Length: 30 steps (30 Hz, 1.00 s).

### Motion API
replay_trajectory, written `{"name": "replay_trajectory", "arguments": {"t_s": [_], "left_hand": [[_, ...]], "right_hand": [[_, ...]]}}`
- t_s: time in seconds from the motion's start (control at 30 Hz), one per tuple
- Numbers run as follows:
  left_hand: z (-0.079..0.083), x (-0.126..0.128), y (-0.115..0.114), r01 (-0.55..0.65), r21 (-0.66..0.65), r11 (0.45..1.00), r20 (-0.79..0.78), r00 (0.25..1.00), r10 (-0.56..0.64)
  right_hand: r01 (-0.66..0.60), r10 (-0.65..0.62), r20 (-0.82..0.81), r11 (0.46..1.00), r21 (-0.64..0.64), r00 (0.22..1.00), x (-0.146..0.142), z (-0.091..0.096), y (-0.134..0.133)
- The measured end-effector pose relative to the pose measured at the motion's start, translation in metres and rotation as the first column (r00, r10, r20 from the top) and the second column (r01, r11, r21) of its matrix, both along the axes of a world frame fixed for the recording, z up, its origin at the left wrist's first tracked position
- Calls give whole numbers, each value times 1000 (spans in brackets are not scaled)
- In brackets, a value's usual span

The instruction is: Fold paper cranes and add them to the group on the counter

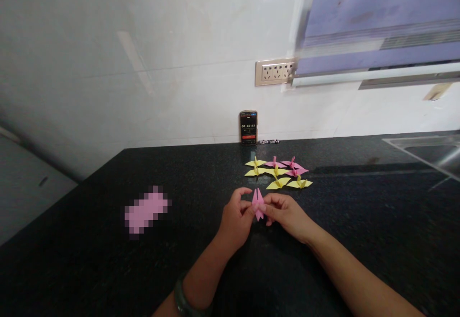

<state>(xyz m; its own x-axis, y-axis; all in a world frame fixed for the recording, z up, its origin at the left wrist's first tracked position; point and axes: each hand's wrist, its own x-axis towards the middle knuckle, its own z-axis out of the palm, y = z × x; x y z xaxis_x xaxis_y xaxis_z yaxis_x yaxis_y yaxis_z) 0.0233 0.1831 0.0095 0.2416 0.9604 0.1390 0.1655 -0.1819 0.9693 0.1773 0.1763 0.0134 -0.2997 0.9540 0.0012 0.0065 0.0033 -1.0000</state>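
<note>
Between my hands is a pink folded paper [258,197], narrow and pointed, with a slit running down its upper half. My left hand [235,218] pinches its left side between thumb and fingers, the index finger curled above. From the other side my right hand [285,214] grips it with the thumb on its front. Just beyond my hands, several finished paper cranes stand in rows: yellow cranes [278,183] and pink cranes [293,164].
A pixelated pink patch [145,210] covers something on the black countertop [108,269] at left. Against the tiled wall leans a phone [248,127] showing a timer. A sink [427,149] lies at far right, below a purple panel [377,15]. Sockets [276,72] are on the wall.
</note>
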Motion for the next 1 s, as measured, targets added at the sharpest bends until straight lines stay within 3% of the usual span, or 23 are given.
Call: {"name": "replay_trajectory", "arguments": {"t_s": [0.17,0.43,0.57,0.83,1.0], "left_hand": [[-2,2,2,24,-43,999,29,999,-23],[2,1,0,18,4,1000,-15,1000,-18],[3,1,1,26,-27,999,27,999,-25],[5,0,4,69,-279,958,215,976,-7],[8,0,4,87,-364,927,231,973,-1]], "right_hand": [[75,-97,119,982,171,988,1,-3,1],[100,-191,232,929,355,954,-4,5,-6],[102,-174,210,944,315,962,-4,4,-5],[85,-108,101,974,210,989,0,-6,1],[133,-141,33,975,177,989,-2,-6,0]]}}
